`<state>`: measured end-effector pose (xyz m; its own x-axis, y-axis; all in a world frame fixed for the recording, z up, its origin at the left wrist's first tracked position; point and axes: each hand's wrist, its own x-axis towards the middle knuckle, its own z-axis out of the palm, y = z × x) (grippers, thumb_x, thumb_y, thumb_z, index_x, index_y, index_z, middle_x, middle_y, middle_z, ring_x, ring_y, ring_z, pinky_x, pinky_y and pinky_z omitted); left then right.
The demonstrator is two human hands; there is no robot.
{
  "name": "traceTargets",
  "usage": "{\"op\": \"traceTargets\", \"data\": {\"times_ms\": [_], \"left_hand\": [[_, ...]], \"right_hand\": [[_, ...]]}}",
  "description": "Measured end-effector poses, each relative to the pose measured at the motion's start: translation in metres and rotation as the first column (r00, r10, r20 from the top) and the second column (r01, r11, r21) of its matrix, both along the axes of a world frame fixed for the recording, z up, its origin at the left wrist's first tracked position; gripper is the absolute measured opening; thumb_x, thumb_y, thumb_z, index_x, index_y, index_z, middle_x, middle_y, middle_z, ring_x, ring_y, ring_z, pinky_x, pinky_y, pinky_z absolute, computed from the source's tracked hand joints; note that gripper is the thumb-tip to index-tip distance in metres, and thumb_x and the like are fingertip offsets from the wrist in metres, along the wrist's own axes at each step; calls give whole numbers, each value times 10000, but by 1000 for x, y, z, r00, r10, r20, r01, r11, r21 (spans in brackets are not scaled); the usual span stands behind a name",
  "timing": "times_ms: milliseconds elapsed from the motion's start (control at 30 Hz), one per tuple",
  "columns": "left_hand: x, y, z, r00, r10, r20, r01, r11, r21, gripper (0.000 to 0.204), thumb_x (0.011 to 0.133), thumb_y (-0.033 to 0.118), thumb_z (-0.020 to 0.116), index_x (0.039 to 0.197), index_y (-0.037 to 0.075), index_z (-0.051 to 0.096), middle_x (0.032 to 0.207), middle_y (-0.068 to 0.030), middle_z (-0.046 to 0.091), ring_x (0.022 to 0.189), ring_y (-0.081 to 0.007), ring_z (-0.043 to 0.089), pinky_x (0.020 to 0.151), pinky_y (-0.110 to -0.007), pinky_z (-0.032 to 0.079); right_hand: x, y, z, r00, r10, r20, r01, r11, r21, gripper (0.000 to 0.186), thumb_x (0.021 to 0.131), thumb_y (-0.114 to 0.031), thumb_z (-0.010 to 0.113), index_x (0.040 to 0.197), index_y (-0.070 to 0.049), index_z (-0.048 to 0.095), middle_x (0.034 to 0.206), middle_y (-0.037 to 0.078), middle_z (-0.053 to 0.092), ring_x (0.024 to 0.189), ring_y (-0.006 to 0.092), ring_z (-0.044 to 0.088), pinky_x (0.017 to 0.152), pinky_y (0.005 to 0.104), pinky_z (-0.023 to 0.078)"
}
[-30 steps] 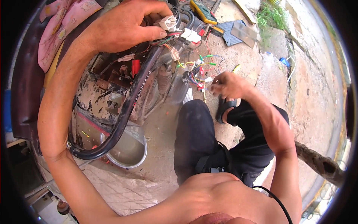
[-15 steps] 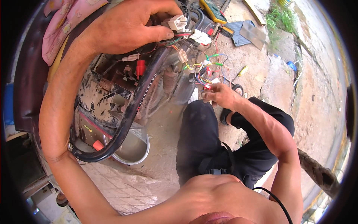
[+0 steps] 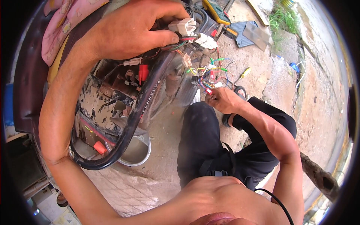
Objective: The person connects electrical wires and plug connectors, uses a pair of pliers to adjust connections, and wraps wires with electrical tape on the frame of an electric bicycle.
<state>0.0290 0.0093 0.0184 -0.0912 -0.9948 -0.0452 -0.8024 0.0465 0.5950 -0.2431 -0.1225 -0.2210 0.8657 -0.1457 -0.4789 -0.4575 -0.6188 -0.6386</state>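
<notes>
At the upper left, my left hand (image 3: pixel 127 33) is closed, thumb and fingers around a bundle of wires with a white plug connector (image 3: pixel 183 27) at its end. Just past the thumb are a second white connector (image 3: pixel 206 41) and a small peach-coloured connector (image 3: pixel 186 60). My right hand (image 3: pixel 225 100) pinches at the lower end of a cluster of coloured wires (image 3: pixel 204 77), above my knees. A small red connector (image 3: pixel 209 91) shows at its fingertips; exactly what lies between them is hidden. Green-tipped wire ends spread out above that hand.
A black tubular bar (image 3: pixel 144 101) curves beneath my left arm, beside a muddy vehicle body with a red connector (image 3: pixel 143 72). A metal basin (image 3: pixel 137 152) stands below. A yellow multimeter (image 3: pixel 216 12), a grey plate (image 3: pixel 255 35) and a yellow-handled screwdriver (image 3: pixel 245 72) lie on the ground.
The white connectors at my left hand have shifted slightly right. My right hand has moved a little down and right, and the coloured wires have shifted right. The black bar sits slightly lower.
</notes>
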Motion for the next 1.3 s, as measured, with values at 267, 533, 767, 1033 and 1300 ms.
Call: {"op": "traceTargets", "data": {"times_ms": [267,533,767,1033,1300], "left_hand": [[2,4,5,993,22,118,-19,1000,-25,377,911,36,698,1278,-5,621,1063,-73,684,958,-133,637,881,-308,527],[-2,1,8,991,34,127,-33,999,-6,379,900,22,709,1270,2,630,1069,-74,690,974,-134,645,895,-303,522],[4,-1,7,991,86,99,-83,996,-32,336,936,59,675,1263,-4,626,1041,-69,687,953,-139,624,881,-307,503],[11,3,15,985,168,-44,-170,985,-21,308,1030,117,615,1294,-39,611,1124,-62,715,977,-133,625,891,-302,509],[21,1,20,966,258,11,-258,962,91,340,1056,130,595,1359,-24,604,1188,-71,731,1080,-131,648,960,-294,505]], "right_hand": [[-9,5,-109,994,59,88,-50,994,-97,226,961,-226,544,963,-58,696,868,270,710,880,475,707,757,574,547],[-5,10,-118,994,-89,-65,84,993,-82,356,964,-345,584,1086,-31,697,1030,278,727,1042,460,700,905,547,549],[14,2,-16,993,4,-118,-28,980,-196,439,896,-422,666,1118,-46,710,1052,241,740,1064,422,709,912,505,559],[17,-43,103,965,-106,241,52,973,224,277,959,-268,691,1077,-25,757,992,189,758,955,291,741,839,427,575],[34,-42,99,736,-430,523,143,854,501,517,1028,-248,654,1476,-23,533,1340,202,644,1140,255,685,993,401,543]]}}
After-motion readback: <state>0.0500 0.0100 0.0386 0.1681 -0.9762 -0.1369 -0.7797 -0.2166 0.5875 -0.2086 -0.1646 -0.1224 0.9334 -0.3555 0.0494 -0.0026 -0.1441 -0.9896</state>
